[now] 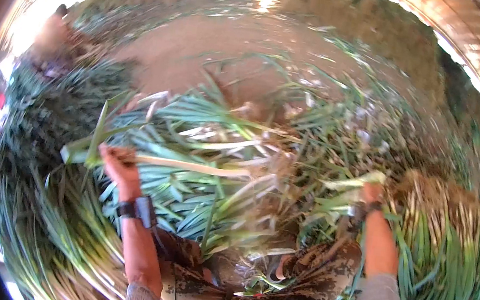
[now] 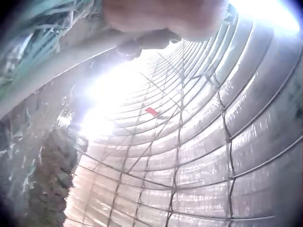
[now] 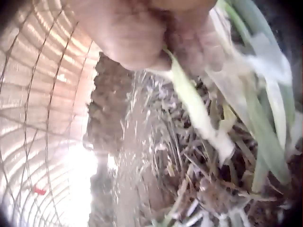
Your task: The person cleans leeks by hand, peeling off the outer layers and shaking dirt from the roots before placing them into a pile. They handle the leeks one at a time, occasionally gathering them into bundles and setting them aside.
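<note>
Head, unlike right wrist, shows the gripped stalk (image 1: 202, 169).

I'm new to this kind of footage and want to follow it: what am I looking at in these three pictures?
There is no machine here; a person works with bare hands. The large round picture looks down from the head. The other two come from the wrists and mostly catch blurred fingers and the ribbed, curved roof.

The left hand grips a long plant with a pale, straight stalk and green leaves. The right hand pinches pale green, leafy strips.

Between the hands lies a loose heap of similar green-leaved plants. More are stacked at either side; those on the right have their brown roots pointing away from the person.
</note>
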Available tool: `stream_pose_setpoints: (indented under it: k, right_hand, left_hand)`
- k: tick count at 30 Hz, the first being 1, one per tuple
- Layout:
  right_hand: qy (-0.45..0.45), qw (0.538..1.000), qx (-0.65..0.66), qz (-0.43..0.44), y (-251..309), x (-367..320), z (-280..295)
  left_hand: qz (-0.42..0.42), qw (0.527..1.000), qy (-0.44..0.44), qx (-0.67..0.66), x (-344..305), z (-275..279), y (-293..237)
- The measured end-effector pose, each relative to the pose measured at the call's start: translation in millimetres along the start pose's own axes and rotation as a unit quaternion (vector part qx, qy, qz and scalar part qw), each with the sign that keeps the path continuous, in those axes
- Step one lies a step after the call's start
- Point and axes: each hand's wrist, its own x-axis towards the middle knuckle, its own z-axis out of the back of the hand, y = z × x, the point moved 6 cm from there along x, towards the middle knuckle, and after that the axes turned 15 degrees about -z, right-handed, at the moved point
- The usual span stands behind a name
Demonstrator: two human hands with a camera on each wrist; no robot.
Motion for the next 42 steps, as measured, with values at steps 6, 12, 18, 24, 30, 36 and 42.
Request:
stream_pose_setpoints:
  k: [6, 12, 18, 24, 30, 36, 42]
  right_hand:
    - [0.271, 0.809, 0.521, -0.013, 143.6, -35.0, 412.2]
    - [0.553, 0.527, 0.596, 0.246, 286.7, -184.8, 496.7]
    - [0.516, 0.562, 0.631, 0.140, 290.6, -187.2, 484.3]
    - [0.307, 0.679, 0.642, 0.178, 301.4, -187.6, 457.7]
    - [0.460, 0.534, 0.692, 0.155, 267.0, -231.6, 470.6]
    - [0.549, 0.435, 0.708, 0.094, 226.3, -252.2, 469.1]
    - [0.553, 0.429, 0.698, 0.151, 210.4, -273.9, 481.8]
  left_hand:
    - [0.209, 0.955, 0.126, -0.170, -74.6, -78.1, 47.7]
    - [0.279, 0.914, 0.147, -0.254, -115.6, -111.0, 47.7]
    - [0.342, 0.916, 0.203, -0.061, -209.8, -82.6, 70.8]
    - [0.314, 0.916, 0.249, -0.001, -211.9, -56.4, 124.7]
    - [0.404, 0.895, 0.175, -0.075, -146.4, -49.6, 177.9]
    - [0.418, 0.880, 0.207, -0.094, -126.1, -20.8, 228.2]
    - [0.364, 0.874, 0.311, -0.085, -90.5, 20.7, 267.7]
